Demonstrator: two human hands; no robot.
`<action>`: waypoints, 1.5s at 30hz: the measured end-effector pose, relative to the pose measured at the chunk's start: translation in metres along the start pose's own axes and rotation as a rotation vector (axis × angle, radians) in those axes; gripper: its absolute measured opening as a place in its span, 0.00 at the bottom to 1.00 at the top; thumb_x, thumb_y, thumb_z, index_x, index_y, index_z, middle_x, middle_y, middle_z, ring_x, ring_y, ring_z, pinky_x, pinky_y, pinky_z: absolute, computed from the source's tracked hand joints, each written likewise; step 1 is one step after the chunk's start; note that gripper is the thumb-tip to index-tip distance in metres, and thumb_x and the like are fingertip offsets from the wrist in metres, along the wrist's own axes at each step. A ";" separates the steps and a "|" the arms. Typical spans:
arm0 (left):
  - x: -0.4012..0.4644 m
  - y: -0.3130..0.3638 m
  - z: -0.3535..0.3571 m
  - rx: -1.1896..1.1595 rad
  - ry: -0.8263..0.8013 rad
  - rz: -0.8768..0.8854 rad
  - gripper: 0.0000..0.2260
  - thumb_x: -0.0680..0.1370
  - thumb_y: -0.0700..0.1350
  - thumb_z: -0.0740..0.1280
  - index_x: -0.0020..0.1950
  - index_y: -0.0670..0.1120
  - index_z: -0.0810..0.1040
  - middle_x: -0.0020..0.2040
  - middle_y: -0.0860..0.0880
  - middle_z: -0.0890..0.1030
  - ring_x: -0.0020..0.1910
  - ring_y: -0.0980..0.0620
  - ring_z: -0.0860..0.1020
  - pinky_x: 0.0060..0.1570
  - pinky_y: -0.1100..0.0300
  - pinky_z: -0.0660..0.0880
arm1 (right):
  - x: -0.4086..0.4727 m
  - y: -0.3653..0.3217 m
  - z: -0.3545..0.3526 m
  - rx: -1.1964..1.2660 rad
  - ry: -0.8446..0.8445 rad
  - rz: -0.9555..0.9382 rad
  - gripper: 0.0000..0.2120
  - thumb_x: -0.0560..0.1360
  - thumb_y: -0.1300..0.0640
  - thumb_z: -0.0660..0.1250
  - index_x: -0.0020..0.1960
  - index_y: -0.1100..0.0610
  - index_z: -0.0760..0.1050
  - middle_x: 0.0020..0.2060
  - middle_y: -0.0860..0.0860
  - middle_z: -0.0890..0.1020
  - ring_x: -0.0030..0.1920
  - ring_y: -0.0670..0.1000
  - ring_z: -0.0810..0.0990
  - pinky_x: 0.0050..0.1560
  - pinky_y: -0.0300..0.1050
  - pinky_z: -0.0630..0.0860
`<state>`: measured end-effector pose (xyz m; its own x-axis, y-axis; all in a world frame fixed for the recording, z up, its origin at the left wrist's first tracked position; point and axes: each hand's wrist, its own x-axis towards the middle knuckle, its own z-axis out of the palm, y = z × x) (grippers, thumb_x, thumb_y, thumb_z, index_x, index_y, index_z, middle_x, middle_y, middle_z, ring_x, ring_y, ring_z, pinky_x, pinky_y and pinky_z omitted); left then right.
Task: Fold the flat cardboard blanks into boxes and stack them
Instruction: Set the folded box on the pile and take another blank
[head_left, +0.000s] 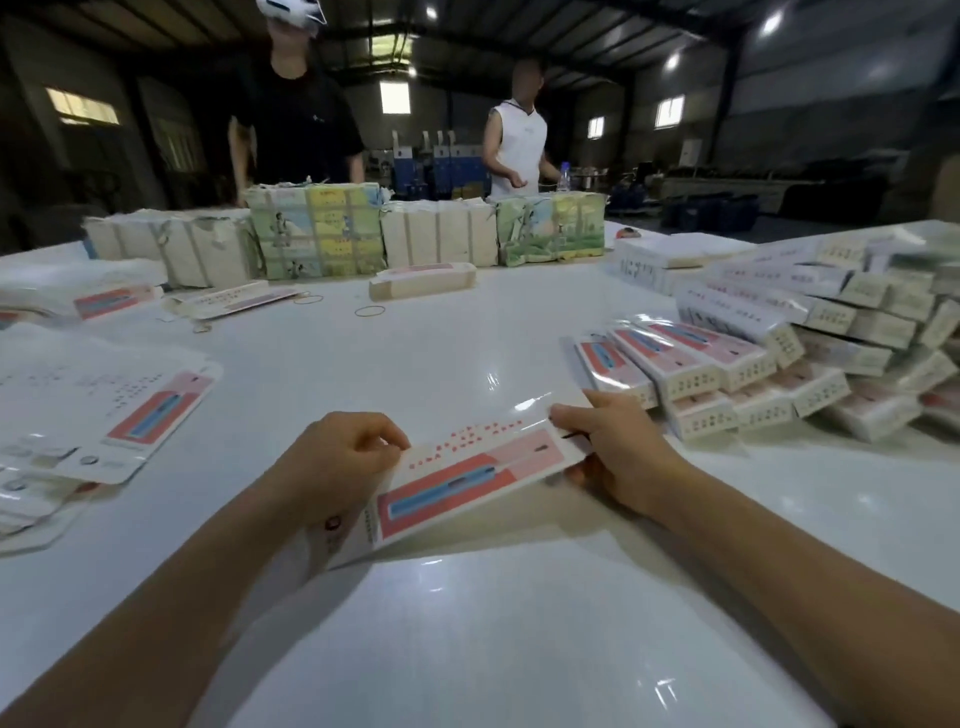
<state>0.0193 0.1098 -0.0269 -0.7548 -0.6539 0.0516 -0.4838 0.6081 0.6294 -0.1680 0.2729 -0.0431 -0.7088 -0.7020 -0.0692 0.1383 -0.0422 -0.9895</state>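
A flat cardboard blank (457, 483), white with a pink and blue panel and pink dots, is held just above the white table (467, 649) in front of me. My left hand (337, 457) grips its left end with curled fingers. My right hand (613, 457) pinches its right end, thumb on top. A pile of flat blanks (104, 410) lies at the left. Folded boxes (753, 374) are stacked in rows at the right.
Bundles of tied blanks (317, 234) line the far side of the table. A single folded box (423, 280) and rubber bands (370, 311) lie mid-table. Two people (296, 119) stand behind the bundles.
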 end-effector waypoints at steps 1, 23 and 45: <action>-0.002 0.002 0.004 0.132 0.035 0.068 0.11 0.77 0.53 0.64 0.57 0.53 0.77 0.55 0.53 0.80 0.47 0.54 0.79 0.48 0.54 0.79 | -0.003 0.000 0.002 -0.008 -0.022 -0.012 0.03 0.76 0.64 0.65 0.45 0.63 0.77 0.38 0.59 0.84 0.38 0.59 0.84 0.32 0.50 0.80; -0.018 0.028 0.030 0.511 0.307 0.180 0.36 0.66 0.70 0.66 0.68 0.53 0.63 0.60 0.54 0.73 0.42 0.54 0.73 0.37 0.65 0.71 | -0.022 0.002 0.015 -0.144 -0.331 -0.174 0.11 0.73 0.54 0.70 0.54 0.46 0.82 0.62 0.46 0.76 0.60 0.46 0.76 0.63 0.52 0.68; -0.009 0.011 0.018 0.205 0.084 0.237 0.36 0.59 0.72 0.60 0.62 0.56 0.69 0.57 0.57 0.76 0.40 0.54 0.78 0.42 0.61 0.80 | -0.033 0.008 0.026 -0.327 0.085 -0.624 0.13 0.74 0.63 0.69 0.43 0.44 0.80 0.43 0.45 0.80 0.35 0.40 0.78 0.36 0.33 0.75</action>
<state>0.0125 0.1305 -0.0345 -0.8223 -0.5127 0.2471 -0.3842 0.8204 0.4235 -0.1256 0.2778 -0.0456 -0.6414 -0.5576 0.5270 -0.5169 -0.1934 -0.8339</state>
